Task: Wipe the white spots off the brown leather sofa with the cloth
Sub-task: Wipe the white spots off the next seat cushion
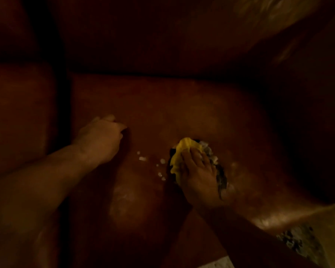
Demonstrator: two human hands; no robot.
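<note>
Broadly, the brown leather sofa (182,105) fills the view, its seat cushion (211,117) under both hands and the backrest (162,35) dark beyond. On that cushion the right hand (199,175) lies flat on the cloth (182,151), a bunched yellow rag with a greyer patterned part showing at its right edge; the fingers are spread and pressing down on it rather than curled round it. The left hand (101,138) rests well to the left, loosely clenched and empty as far as the dim light lets me judge, knuckles against the leather.

What the coming stroke turns on is the scatter of white spots (143,158): they lie just beside the cloth's left edge, between the two hands, strung in a loose line running from near the left wrist down toward the near edge of the cloth. The right hand is clearly nearer, so a sweep leftward should take them. Nothing stands between cloth and spots.
</note>
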